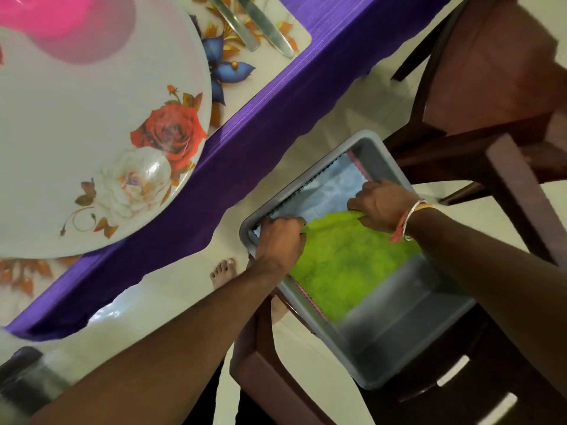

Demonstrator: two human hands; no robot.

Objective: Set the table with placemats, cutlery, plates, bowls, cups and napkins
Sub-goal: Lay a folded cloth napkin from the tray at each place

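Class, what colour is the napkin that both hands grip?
The napkin is bright green; head view.

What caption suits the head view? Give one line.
The left hand and right hand grip a green napkin in a grey tub beside the table.

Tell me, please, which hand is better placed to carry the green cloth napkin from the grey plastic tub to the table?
Probably left. Both hands grip the green cloth napkin, but the left hand is at the side of the grey plastic tub nearest the purple-clothed table; the right hand is farther away.
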